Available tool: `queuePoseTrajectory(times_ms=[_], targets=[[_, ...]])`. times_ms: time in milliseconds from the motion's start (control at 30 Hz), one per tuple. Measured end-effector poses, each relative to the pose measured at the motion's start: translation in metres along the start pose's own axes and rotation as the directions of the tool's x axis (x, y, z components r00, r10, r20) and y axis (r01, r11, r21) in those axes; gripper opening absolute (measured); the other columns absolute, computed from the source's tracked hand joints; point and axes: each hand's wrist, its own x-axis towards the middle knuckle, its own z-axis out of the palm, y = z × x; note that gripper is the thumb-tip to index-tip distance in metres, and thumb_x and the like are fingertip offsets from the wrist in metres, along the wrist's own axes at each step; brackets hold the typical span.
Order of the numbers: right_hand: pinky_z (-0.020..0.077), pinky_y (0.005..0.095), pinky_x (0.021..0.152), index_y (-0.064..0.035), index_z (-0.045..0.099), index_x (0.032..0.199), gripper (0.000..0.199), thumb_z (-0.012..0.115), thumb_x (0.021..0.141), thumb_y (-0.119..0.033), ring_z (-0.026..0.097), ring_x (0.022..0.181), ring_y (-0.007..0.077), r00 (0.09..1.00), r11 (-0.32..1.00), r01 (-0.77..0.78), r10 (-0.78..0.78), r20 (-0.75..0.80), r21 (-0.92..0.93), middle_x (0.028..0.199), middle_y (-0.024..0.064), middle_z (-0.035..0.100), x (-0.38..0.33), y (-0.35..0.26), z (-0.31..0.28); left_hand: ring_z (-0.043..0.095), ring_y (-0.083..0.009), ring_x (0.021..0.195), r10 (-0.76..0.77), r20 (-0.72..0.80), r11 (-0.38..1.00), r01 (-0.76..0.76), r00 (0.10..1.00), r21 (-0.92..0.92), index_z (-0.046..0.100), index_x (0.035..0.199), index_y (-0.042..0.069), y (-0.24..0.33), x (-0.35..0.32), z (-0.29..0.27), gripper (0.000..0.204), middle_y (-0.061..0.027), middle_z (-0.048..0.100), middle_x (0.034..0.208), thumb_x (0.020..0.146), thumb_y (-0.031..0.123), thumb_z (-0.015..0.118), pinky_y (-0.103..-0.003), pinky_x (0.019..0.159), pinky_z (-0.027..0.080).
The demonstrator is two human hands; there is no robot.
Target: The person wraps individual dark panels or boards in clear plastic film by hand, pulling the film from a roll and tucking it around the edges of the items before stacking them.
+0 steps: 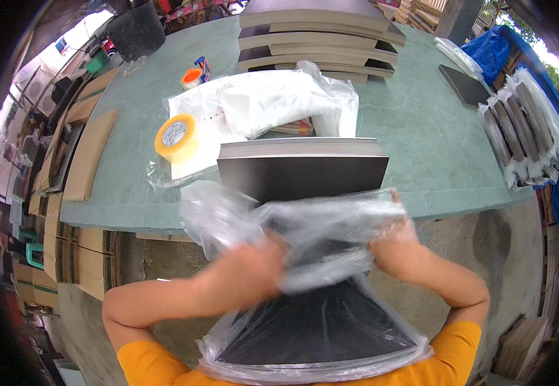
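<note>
Cardboard flats [90,154] lean at the far left, beside the green stone-patterned worktop [421,141]. On it, a roll of yellowish packing tape [176,137] sits near a heap of white plastic bags [266,103], with stacked dark boards [318,38] behind. Nearer the person, the left hand [254,270] has its fingers closed into the clear crumpled plastic bag [305,225], bunching the film; motion blur hides the exact grip. Between both hands lies the dark flat rectangular panel [318,321], its long axis running away from the person's chest toward the worktop edge, its near part inside the bag. A stack of similar dark panels [302,170] rests just beyond. The right hand [392,241] likewise clutches the bag's mouth, fingers curled under film. Both hands sit about equally near. Bagged panels [524,128] lie at far right.
</note>
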Motion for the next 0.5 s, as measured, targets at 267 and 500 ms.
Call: queuePoseTrajectory(times_ms=[267, 500], targets=[[0.0423, 0.0400, 0.081, -0.0042, 0.058, 0.094, 0.025, 0.051, 0.072, -0.014, 0.058, 0.081, 0.0262, 0.841, 0.927, 0.303, -0.369, 0.396, 0.220, 0.090, 0.0114, 0.060, -0.003, -0.013, -0.038, 0.060, -0.0239, 0.055, -0.446, 0.154, 0.895, 0.434, 0.882, 0.106, 0.057, 0.076, 0.007, -0.030, -0.016, 0.077, 0.015, -0.0096, 0.059, 0.060, 0.067, 0.019, 0.058, -0.036, 0.044, 0.046], [0.0434, 0.0300, 0.059, -0.0039, 0.055, 0.082, 0.014, 0.054, 0.068, -0.004, 0.054, 0.064, 0.0234, 0.614, 0.424, -0.161, 0.750, -0.246, 0.891, 0.074, 0.0104, 0.056, 0.004, 0.037, -0.011, 0.059, -0.0271, 0.060, -0.474, 0.105, 0.310, 0.277, 0.874, -0.909, 0.059, 0.065, 0.004, -0.022, -0.049, 0.016, 0.012, -0.0100, 0.060, 0.065, 0.062, 0.015, 0.062, -0.033, 0.057, 0.046]])
